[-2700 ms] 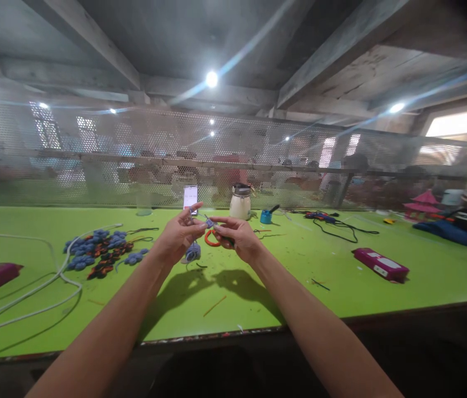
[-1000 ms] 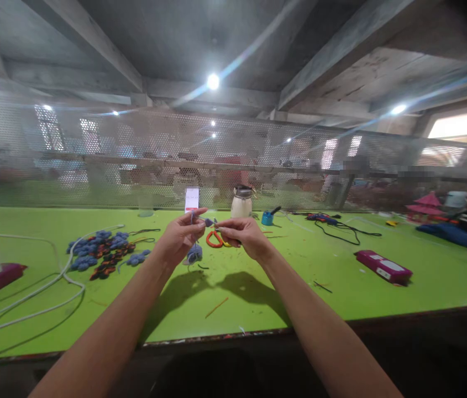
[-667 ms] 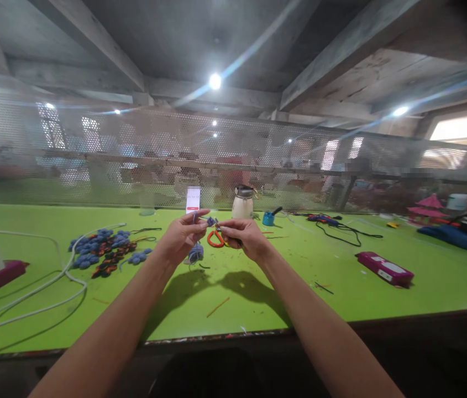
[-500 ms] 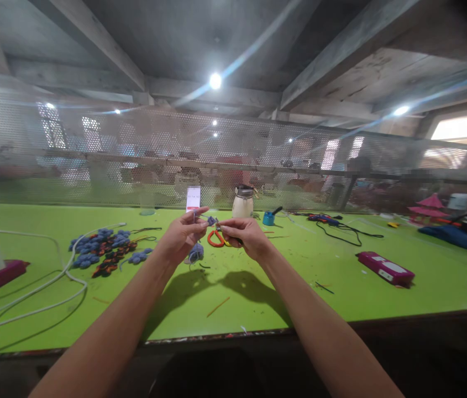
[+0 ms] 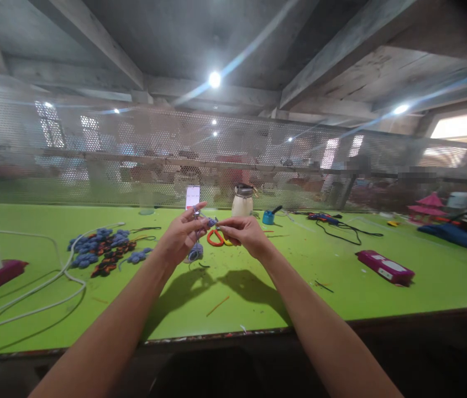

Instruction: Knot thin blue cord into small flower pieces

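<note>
My left hand (image 5: 180, 235) is closed in a pinch on a small piece of purple-blue crochet (image 5: 211, 222), its index finger raised with yarn over it. Facing it, my right hand (image 5: 247, 231) pinches a thin crochet hook, mostly hidden by the fingers, whose tip meets the crochet piece. Below my left hand lies a ball of purple-blue yarn (image 5: 195, 252). Scissors with red and yellow handles (image 5: 215, 239) rest on the table behind the hands. To the left is a pile of blue crocheted flowers (image 5: 101, 239) with black-and-orange pieces (image 5: 111, 257).
A phone (image 5: 193, 196) stands upright beyond my left hand, near a cream bottle (image 5: 242, 203) and a blue pot (image 5: 268, 217). A white cable (image 5: 65, 265) loops at left. A magenta power strip (image 5: 384, 267) lies at right on the green table (image 5: 258, 309).
Both hands stay in nearly the same place. The crochet piece has turned slightly between the fingers, and the raised left index finger has shifted a little up.
</note>
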The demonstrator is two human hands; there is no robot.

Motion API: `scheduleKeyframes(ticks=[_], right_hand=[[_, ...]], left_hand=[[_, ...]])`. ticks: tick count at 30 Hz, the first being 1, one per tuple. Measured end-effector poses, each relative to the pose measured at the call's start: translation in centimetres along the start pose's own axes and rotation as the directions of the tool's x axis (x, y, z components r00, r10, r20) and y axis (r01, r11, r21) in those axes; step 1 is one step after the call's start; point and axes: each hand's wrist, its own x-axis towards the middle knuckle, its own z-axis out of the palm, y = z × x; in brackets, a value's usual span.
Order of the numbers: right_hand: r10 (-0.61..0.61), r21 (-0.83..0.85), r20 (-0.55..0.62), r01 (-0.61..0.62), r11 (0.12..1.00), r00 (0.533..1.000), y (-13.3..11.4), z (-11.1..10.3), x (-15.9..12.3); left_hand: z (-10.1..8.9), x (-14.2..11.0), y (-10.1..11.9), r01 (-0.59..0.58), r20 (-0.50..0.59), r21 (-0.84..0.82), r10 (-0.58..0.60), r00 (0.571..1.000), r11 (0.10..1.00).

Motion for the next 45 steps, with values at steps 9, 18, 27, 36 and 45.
scheduleKeyframes(ticks=[9,18,27,36,45], right_hand=[[0.001,0.001,0.002,-0.001,1.0,1.0,-0.03,0.05,-0.01],[0.038,0.064,-0.009,-0.038,0.997,0.999,0.11,0.44,-0.02],[0.051,0.072,-0.012,-0.05,0.996,0.999,0.19,0.38,0.01],[0.028,-0.002,-0.029,-0.029,1.0,0.999,0.02,0.17,0.01],[-0.099,-0.162,-0.07,0.086,0.983,0.993,-0.69,0.08,0.08]], left_hand=[[0.34,0.0,0.19,-0.083,-0.045,0.125,0.089,0.995,0.989],[-0.19,0.47,-0.07,-0.095,-0.054,0.228,0.11,0.992,0.969],[-0.08,0.42,0.0,-0.082,-0.077,0.114,0.091,0.993,0.99],[0.15,-0.05,0.3,-0.042,-0.046,0.056,0.044,0.998,0.998],[0.22,-0.11,0.47,-0.052,-0.049,0.038,0.054,0.997,0.998]])
